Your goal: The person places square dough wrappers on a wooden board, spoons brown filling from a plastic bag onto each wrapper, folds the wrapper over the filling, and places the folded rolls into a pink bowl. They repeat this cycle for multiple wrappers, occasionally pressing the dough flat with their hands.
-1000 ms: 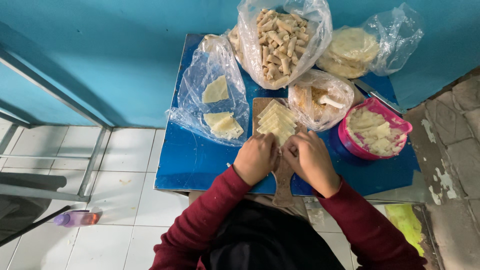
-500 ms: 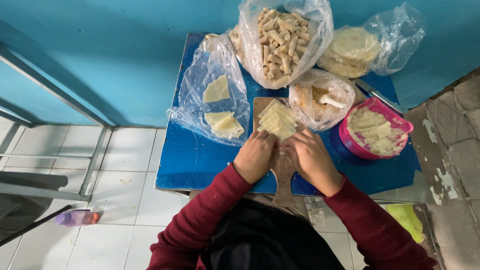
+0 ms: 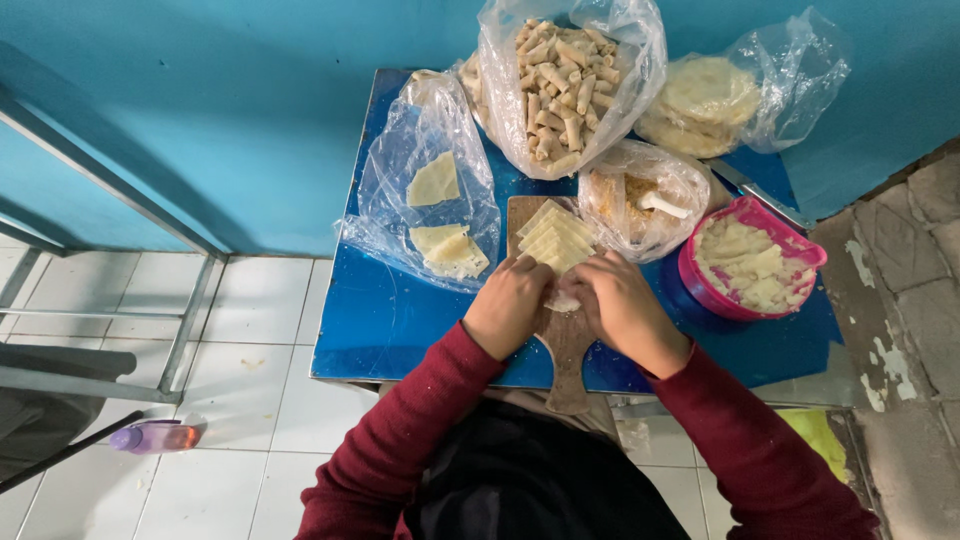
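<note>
Blue surface (image 3: pixel 390 320); wooden cutting board (image 3: pixel 562 345) carrying stacked pastry wrappers (image 3: pixel 555 238). Left hand (image 3: pixel 508 305) and right hand (image 3: pixel 622 310), fingers pinched together on one small wrapper piece (image 3: pixel 563 301): rolling stage, apparently; tight, even tucking needed.

Small blue table (image 3: pixel 400 320), wooden cutting board (image 3: pixel 566 345), four plastic bags (image 3: pixel 430 190), pink bowl (image 3: pixel 700 290)

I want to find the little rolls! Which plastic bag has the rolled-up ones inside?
The big clear bag at the back middle of the blue table. It is full of small tube rolls; the other bags hold flat sheets, round flat wrappers or filling.
</note>
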Demonstrator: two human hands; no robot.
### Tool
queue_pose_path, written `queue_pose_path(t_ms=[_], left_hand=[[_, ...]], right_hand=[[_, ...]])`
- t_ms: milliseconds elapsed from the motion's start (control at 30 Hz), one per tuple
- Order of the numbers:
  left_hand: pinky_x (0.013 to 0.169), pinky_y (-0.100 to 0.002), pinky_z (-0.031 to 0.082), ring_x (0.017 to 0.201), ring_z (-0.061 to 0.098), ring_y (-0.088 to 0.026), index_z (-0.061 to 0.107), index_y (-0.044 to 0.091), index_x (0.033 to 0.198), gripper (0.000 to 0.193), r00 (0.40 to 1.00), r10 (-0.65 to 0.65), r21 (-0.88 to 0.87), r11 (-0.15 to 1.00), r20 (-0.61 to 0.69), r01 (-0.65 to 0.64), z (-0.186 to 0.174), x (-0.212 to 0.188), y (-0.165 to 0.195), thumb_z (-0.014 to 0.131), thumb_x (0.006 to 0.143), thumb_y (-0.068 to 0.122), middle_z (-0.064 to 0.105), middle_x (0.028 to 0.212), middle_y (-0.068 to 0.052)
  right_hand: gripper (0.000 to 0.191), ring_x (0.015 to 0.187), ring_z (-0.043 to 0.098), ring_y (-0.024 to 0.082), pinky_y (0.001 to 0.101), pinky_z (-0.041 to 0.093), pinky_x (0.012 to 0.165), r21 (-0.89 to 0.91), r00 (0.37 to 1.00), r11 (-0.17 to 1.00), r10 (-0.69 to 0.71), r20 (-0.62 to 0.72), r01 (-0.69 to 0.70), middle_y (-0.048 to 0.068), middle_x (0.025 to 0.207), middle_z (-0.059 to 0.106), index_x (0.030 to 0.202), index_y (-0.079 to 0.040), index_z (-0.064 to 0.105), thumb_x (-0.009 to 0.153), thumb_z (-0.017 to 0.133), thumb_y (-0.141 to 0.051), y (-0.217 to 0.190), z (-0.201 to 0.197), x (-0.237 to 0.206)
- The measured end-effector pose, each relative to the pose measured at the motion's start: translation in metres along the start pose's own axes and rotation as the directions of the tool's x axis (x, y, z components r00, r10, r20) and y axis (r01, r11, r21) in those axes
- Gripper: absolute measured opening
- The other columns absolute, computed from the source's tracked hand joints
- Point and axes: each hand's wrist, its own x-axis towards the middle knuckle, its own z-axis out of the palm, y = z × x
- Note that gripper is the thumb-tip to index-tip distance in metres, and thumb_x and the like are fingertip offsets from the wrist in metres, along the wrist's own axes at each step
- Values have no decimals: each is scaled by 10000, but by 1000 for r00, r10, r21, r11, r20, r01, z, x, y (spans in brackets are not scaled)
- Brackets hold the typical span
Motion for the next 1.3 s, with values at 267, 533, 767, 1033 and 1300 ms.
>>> queue_pose_path(t_ms=[267, 533, 767, 1033, 1300], left_hand=[[828, -438, 518, 904, 617, -359, 622, 56, 853, 104, 998, -32, 63, 997, -53, 36, -3, 3, 7, 671, 763, 41, 641, 861, -136], [840, -432, 496, 918, 605, -339, 617, 34, 929, 117, 996, -86, -9, 996, -34, 85, -4, 1, 5, 683, 842, 75, 629, 886, -122], [861, -405, 493, 960, 566, -330, 674, 86, 900, 122, 993, -75, 121, 989, -95, 86, 0, 3, 5, 659, 786, 47, 609, 934, -113], [894, -411, 469, 984, 566, -316, 656, 34, 1054, 232, 990, -14, 120, 992, -142, 32, -5, 3, 5, 659, 822, 36, 638, 1048, -99], [882, -426, 474, 1000, 557, -350, 610, 31, 1127, 375, 979, -172, 36, 984, -114, 177, -12, 5, 12, 744, 778, 44, 595, 1056, -146]], right_hand=[[73, 919, 606, 328, 434, 470, 818, -154, 997, 988, 17, -73, -28, 103, 898, 690, 917, -68, 730, 897, 712, -136, -5, 2, 1], [139, 899, 606, 323, 440, 464, 814, -64, 998, 996, 64, -25, -65, 93, 880, 692, 910, -58, 723, 864, 728, -189, -3, 1, 3], [127, 975, 592, 284, 427, 448, 837, -278, 993, 960, -7, -116, -26, 61, 962, 693, 983, -90, 749, 911, 648, -115, -5, 10, 2], [226, 991, 585, 250, 421, 443, 847, -331, 988, 943, -90, -124, 45, 41, 1046, 711, 1108, -95, 760, 916, 641, -86, -5, 12, -2], [279, 829, 673, 227, 330, 481, 771, 79, 954, 972, 234, -185, -223, 101, 969, 734, 1184, -65, 709, 907, 692, -42, 7, 10, 11]])
